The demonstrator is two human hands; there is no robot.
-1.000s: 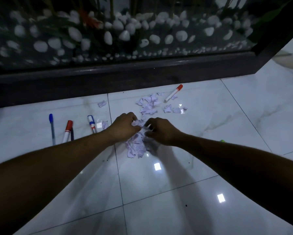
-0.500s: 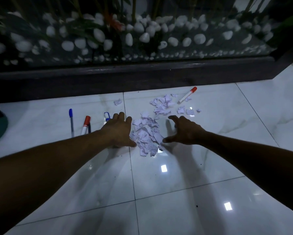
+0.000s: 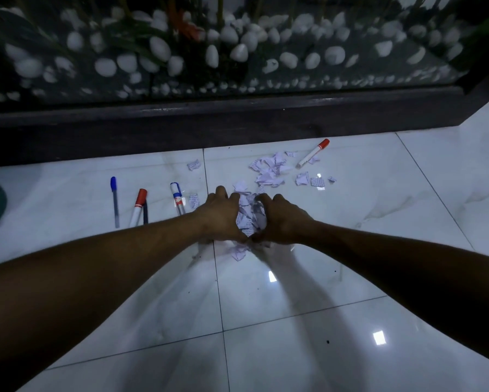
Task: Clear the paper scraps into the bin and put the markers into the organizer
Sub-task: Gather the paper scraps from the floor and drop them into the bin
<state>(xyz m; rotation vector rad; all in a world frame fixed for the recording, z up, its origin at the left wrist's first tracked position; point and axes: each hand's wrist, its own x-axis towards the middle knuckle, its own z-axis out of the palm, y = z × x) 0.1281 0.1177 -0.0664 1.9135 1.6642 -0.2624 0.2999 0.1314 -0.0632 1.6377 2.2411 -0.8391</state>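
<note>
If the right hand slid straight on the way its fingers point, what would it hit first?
The right hand points up and left, so it would probably first push the paper scraps cupped between it and the left hand.

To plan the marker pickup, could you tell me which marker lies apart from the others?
The red-capped white marker by the far scraps, alone right of the hands; the rest lie left.

White glossy marble floor (image 3: 350, 222) with faint grey veins and dark grout lines, white scraps (image 3: 268, 172) with dark print, blue-capped pen (image 3: 115, 202), red-capped white marker (image 3: 312, 153) upper right, red-capped white marker (image 3: 138, 207) at left, blue-and-white marker (image 3: 177, 198), white pebbles (image 3: 237, 52) on dark ground, dark brown ledge (image 3: 209, 123).
</note>
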